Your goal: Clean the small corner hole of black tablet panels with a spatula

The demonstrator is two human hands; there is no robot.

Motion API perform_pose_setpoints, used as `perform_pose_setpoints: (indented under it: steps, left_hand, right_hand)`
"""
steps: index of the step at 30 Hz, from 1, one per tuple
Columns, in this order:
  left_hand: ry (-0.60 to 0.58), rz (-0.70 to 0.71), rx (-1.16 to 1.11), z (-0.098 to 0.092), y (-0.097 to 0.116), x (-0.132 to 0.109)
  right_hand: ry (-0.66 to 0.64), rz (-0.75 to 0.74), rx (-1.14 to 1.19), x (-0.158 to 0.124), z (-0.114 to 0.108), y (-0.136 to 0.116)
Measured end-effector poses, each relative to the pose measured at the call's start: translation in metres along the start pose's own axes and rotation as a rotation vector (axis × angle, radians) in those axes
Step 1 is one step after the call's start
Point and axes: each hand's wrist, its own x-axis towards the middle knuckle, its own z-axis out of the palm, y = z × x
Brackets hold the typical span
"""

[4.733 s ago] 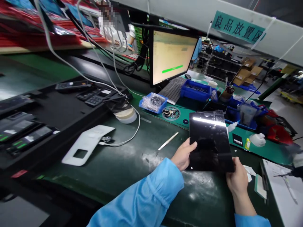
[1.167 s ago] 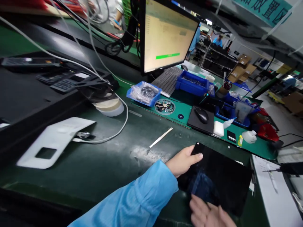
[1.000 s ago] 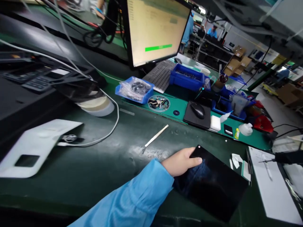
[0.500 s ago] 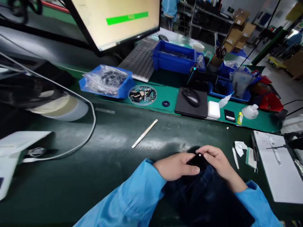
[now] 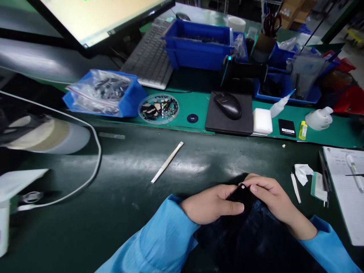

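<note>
A black glossy tablet panel [image 5: 250, 235] lies flat on the dark green bench in front of me. My left hand [image 5: 212, 204] rests on its far left corner, fingers curled and thumb pressed against the edge. My right hand [image 5: 273, 199] meets it at the same corner, its fingertips pinched at a small red dot [image 5: 242, 186] on the panel. Blue sleeves cover both forearms.
A white flat stick [image 5: 167, 162] lies on the bench ahead. Behind it are a round dish of small parts [image 5: 158, 108], blue bins [image 5: 199, 45], a mouse on a pad [image 5: 227, 106], a keyboard [image 5: 149, 57] and a monitor [image 5: 93, 15]. Paper sheets and a pen [image 5: 345, 178] sit right, a tape roll [image 5: 45, 134] left.
The panel went from held upright in both hands to lying flat on the bench. My right hand left view, then came back to the panel's far corner. My view tilted down.
</note>
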Motion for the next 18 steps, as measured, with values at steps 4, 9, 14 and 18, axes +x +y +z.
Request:
perform_pose_setpoints:
  steps: [4, 9, 14, 18]
  left_hand:
    - [0.002, 0.006, 0.004, -0.0001, -0.0012, -0.0007]
    - [0.003, 0.02, 0.027, 0.0002, -0.0006, -0.0006]
    - [-0.024, 0.014, 0.111, 0.0009, 0.0018, -0.0016]
    - [-0.044, 0.027, 0.132, 0.0009, 0.0028, -0.002]
  right_hand:
    - [-0.007, -0.002, -0.015, -0.0002, -0.0006, -0.0004]
    - [-0.016, -0.009, -0.011, 0.0009, -0.0006, -0.0002]
    - [-0.033, -0.04, 0.0, 0.0012, -0.0008, -0.0015]
    - [-0.044, -0.063, 0.007, 0.001, -0.0008, -0.0017]
